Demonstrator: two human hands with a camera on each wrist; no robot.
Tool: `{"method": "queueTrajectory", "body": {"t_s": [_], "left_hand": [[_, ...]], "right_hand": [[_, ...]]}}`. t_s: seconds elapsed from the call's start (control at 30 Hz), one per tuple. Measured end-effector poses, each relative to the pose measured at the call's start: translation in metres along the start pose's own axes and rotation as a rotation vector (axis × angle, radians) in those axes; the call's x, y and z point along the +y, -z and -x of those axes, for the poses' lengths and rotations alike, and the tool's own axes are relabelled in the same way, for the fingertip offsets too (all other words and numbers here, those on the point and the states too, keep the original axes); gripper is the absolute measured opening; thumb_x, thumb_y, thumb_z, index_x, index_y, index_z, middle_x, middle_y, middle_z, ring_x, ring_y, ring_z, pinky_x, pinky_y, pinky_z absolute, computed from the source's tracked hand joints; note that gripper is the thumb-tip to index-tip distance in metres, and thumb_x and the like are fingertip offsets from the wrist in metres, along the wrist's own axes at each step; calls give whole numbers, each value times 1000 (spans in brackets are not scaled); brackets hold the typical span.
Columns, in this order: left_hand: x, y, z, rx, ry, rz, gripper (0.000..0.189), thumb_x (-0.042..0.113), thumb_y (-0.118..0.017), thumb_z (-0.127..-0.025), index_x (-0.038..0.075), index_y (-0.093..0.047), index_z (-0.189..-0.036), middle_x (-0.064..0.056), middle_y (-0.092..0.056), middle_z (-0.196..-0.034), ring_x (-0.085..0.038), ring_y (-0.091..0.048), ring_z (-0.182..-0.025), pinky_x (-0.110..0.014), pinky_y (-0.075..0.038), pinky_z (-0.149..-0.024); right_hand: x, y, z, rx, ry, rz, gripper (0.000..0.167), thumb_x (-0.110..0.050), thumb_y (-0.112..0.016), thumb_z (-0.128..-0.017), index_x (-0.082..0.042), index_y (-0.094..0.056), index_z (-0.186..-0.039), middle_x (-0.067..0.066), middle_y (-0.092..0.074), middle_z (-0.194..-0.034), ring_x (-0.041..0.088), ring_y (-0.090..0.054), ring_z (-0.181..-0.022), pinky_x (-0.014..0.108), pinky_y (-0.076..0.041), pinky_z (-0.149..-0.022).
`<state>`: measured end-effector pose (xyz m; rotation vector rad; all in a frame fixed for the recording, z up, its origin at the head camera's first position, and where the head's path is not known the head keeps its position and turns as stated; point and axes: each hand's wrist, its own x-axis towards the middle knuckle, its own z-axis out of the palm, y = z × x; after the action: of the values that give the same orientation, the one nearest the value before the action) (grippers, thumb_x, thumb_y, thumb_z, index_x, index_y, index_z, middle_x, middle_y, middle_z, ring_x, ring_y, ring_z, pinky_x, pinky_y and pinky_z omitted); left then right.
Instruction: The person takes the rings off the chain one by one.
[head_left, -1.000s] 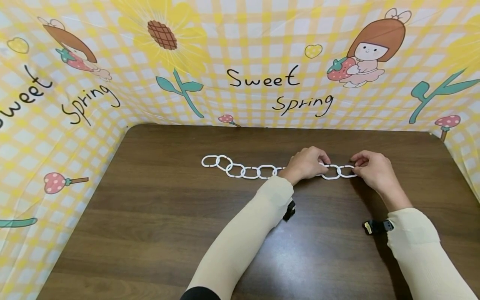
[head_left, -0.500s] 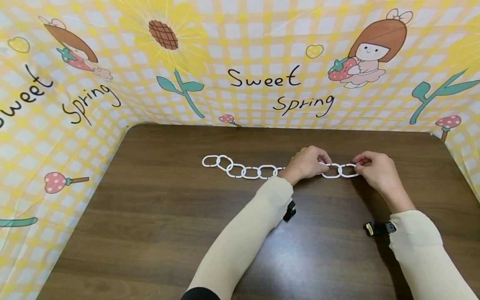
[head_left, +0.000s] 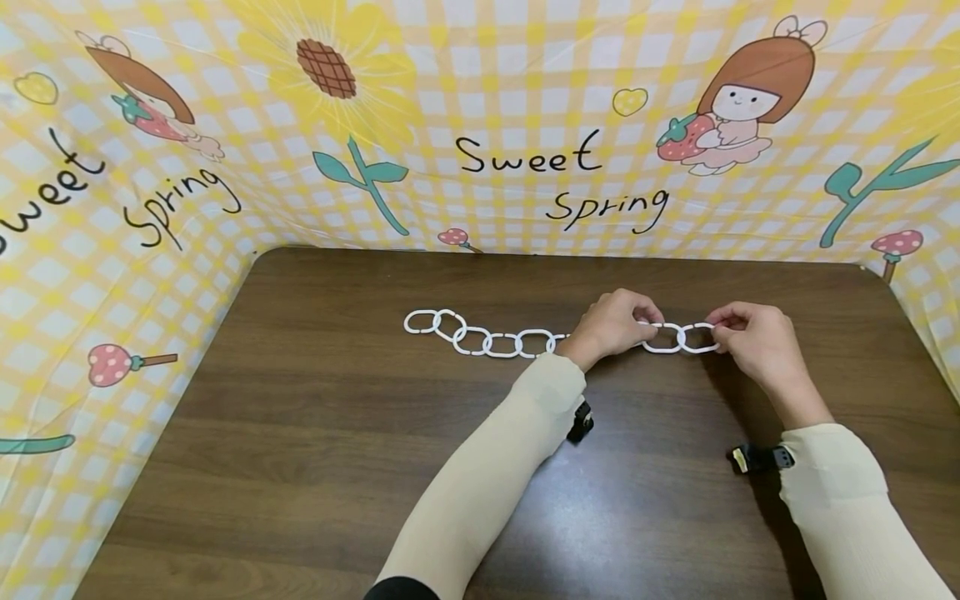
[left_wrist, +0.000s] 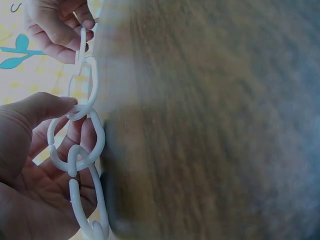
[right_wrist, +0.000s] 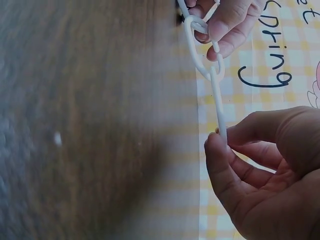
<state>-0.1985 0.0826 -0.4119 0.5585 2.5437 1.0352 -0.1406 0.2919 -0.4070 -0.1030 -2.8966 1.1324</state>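
A white plastic chain (head_left: pixel 518 344) of several oval links stretches across the far part of the table. My left hand (head_left: pixel 611 323) grips it partway along; thumb and fingers meet at a joint between links in the left wrist view, and the hand hides some links from the head view. With thumb and index finger, my right hand (head_left: pixel 761 342) pinches the end link (right_wrist: pixel 219 102) on the right. Between the hands the chain runs fairly straight and seems slightly lifted. To the left of my left hand, the rest of it lies on the wood in a slight bend.
The brown wooden table (head_left: pixel 300 467) reaches back to a yellow checked cloth (head_left: pixel 517 83) printed with flowers and lettering. The cloth also rises along the left side. A small black device (head_left: pixel 759 458) sits at the right wrist, and another at the left.
My right hand has shifted slightly to the right, drawing the end links along and up a little. The left hand has risen very slightly; the chain's left part stays put.
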Motion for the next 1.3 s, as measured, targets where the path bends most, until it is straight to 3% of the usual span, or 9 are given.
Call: {"method": "queueTrajectory", "body": {"t_s": [0.5,0.87,1.3], "left_hand": [[2,-2,4,51,25,78,10,23,-72,-97,26,-81,-101,16,-73,-91,-2,-62,-86,-25,-44,-76],[2,-3,4,75,0,119,12,11,-72,-92,14,-81,-99,8,-70,-81,-2,-57,-74,-14,-41,-66],[2,-2,6,83,-9,135,9,13,-72,-93,13,-80,-96,9,-68,-78,-4,-56,-73,-16,-41,-66]], "right_hand": [[-6,0,2,26,14,-42,15,6,-61,-94,10,-71,-103,14,-71,-81,0,-58,-57,17,-49,-53],[-10,1,3,38,22,-54,14,5,-62,-95,11,-71,-104,15,-71,-81,-2,-59,-56,16,-50,-53],[-9,3,4,70,47,-44,13,6,-63,-95,11,-71,-103,21,-72,-84,-5,-59,-54,15,-49,-51]]}}
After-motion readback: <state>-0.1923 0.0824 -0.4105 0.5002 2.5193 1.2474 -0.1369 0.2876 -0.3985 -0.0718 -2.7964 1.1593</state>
